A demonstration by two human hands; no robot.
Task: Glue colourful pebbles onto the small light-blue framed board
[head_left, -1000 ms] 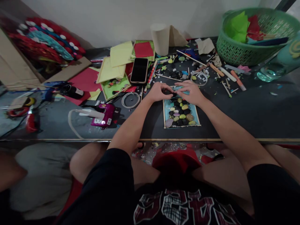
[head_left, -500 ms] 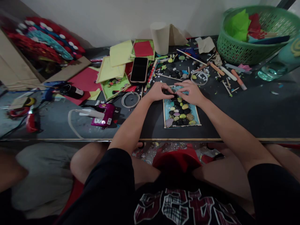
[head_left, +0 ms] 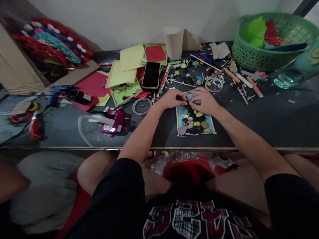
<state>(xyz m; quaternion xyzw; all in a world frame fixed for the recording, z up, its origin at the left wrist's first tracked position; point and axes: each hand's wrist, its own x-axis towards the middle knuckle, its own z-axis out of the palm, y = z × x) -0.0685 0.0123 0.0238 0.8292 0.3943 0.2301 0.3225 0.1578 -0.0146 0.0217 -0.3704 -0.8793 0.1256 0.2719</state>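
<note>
A shallow light-blue panel with a pale wooden frame (head_left: 214, 127) lies on the dark table, its lower part covered with painted pebbles (head_left: 196, 123) in black, yellow, purple and brown. Over its upper end, my left hand (head_left: 172, 98) is closed, thumb and fingertips pinched together. My right hand (head_left: 204, 101) meets it from the other side, its fingers bent and closed at the tips. Whatever sits between the fingertips is small and dark, too hidden to name. Both hands cover much of the panel's far end.
A phone (head_left: 151, 75) lies beyond my left hand, near yellow card sheets (head_left: 131, 57). A tape ring (head_left: 142, 106) and a purple power adapter (head_left: 113, 122) are to the left. Sticks, scraps and markers (head_left: 254, 87) litter the back right, before a green basket (head_left: 264, 59).
The view has shifted slightly, so everything appears a little lower and to the right. My hands stay at the panel's far end, with small finger movements; the right fingers are bent more.
</note>
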